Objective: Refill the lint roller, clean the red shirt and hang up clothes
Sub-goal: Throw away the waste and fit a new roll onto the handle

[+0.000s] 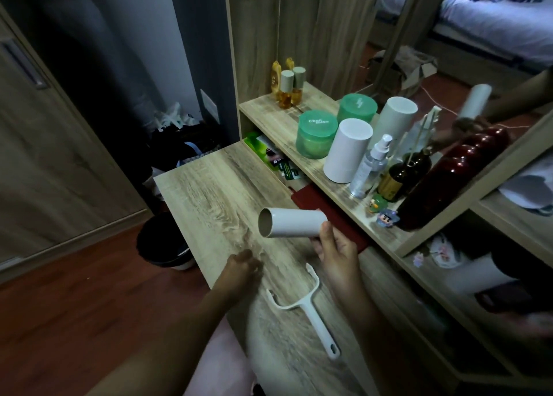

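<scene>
My right hand (336,247) grips one end of a white cardboard roll tube (291,222), held level above the wooden desk top (209,186), its hollow end facing left. The white lint roller handle (302,309) lies bare on the desk, fork end pointing away, just below that hand. My left hand (242,265) rests on the desk with fingers curled, holding nothing. A full white roll (347,150) stands upright on the shelf behind. A red cloth-like item (311,201) lies at the back of the desk under the shelf.
The shelf (278,117) carries a green jar (317,138), a spray bottle (369,165), amber bottles (288,87), a dark bottle (404,174), a red bottle (454,180) and small figurines (384,213), against a mirror. A black bin (163,243) stands on the floor left of the desk.
</scene>
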